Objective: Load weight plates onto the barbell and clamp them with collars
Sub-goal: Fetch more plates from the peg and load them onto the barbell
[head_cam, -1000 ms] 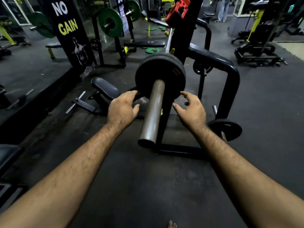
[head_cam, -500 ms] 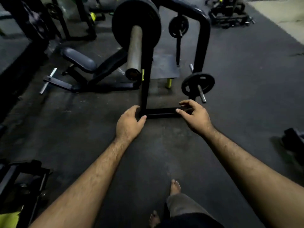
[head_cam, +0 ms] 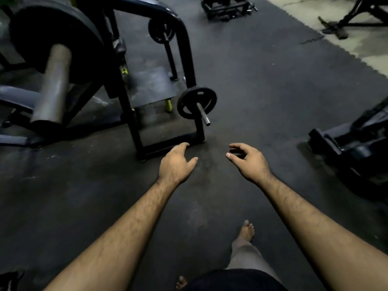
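Note:
The barbell's grey sleeve (head_cam: 52,87) juts toward me at the upper left, with a large black plate (head_cam: 84,38) pushed onto it. No collar shows on the sleeve. A small black plate (head_cam: 189,106) hangs on a steel storage peg of the black rack (head_cam: 186,49), and another small plate (head_cam: 156,31) hangs on a peg farther back. My left hand (head_cam: 175,164) and my right hand (head_cam: 248,162) hover above the floor below the rack, fingers apart, holding nothing.
Dark rubber flooring (head_cam: 262,80) spreads around me, with a pale floor patch (head_cam: 357,38) at the top right. A padded bench (head_cam: 16,97) lies at the left. Black equipment (head_cam: 357,141) sits at the right edge. My bare foot (head_cam: 246,231) is stepping forward.
My view has swung down and right, away from the loaded sleeve. Both hands left the big plate and dropped low, staying empty. The small plate on the peg now sits nearer my hands.

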